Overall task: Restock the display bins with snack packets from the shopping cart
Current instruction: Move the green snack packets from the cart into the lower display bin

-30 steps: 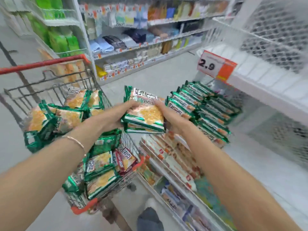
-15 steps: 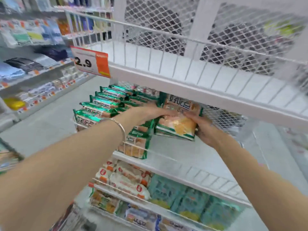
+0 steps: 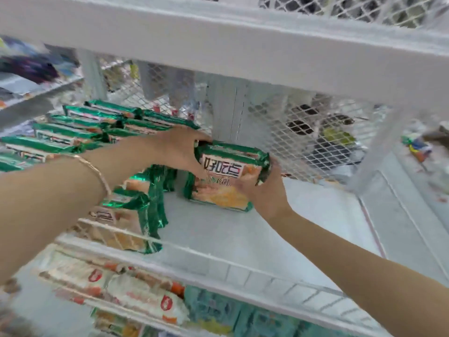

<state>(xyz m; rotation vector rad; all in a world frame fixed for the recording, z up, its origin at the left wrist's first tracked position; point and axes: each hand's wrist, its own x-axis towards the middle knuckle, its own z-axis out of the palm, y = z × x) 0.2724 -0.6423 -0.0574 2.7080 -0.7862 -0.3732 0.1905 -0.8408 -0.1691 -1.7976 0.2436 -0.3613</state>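
Note:
A small stack of green-edged snack packets (image 3: 227,181) with an orange picture stands on the white shelf (image 3: 243,234) near its mesh back. My left hand (image 3: 179,152) grips the stack from its left and top side. My right hand (image 3: 262,188) holds its right end, fingers curled round the packet edge. More of the same green packets (image 3: 80,127) stand in rows to the left, some leaning at the shelf front (image 3: 131,215). The shopping cart is out of view.
A white shelf beam (image 3: 243,45) hangs low right above my hands. White wire mesh (image 3: 303,132) closes the back. A low wire rail (image 3: 218,266) runs along the shelf front. Below lie red-and-white packets (image 3: 136,295) and teal packets (image 3: 213,310).
The view swung from the cart to the shelf. Both hands carried the packet stack under the upper shelf and further back, down onto the shelf surface beside the existing rows.

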